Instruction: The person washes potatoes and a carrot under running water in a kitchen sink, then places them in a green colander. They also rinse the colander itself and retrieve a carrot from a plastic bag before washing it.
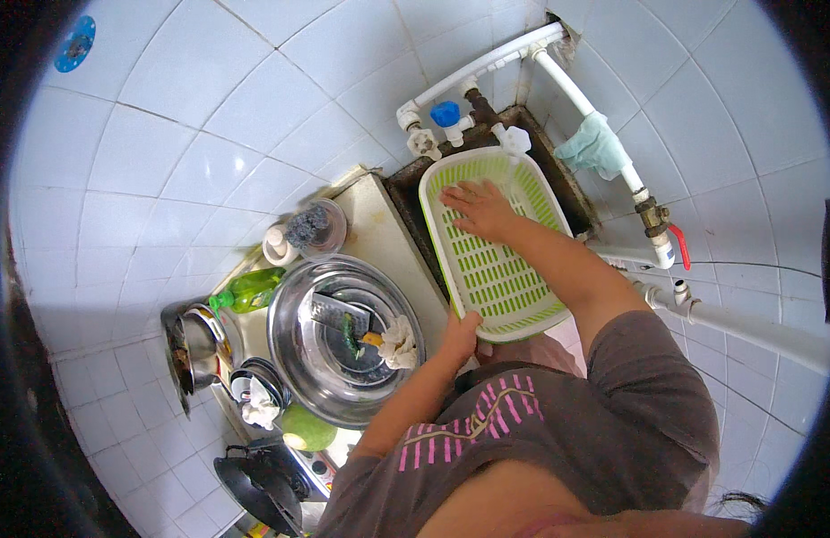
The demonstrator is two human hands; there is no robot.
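A white slotted plastic basket (502, 296) nested in a green outer basin (440, 262) is tilted over a dark sink (408, 191). My left hand (463, 334) grips its near left corner, thumb over the rim. Inside the basket, my right hand (482, 212) lies with fingers spread against the slotted surface, holding nothing. A white plastic tap (514, 140) reaches over the far rim, and a faint clear streak below it looks like running water.
Left of the sink, a large steel basin (287, 343) holds a metal grater (338, 313) and scraps. Around it are a green bottle (253, 289), a green melon-like fruit (307, 428) and a black wok (253, 484). White pipes (576, 87) run along the tiled wall, one bearing a red-handled valve (679, 245).
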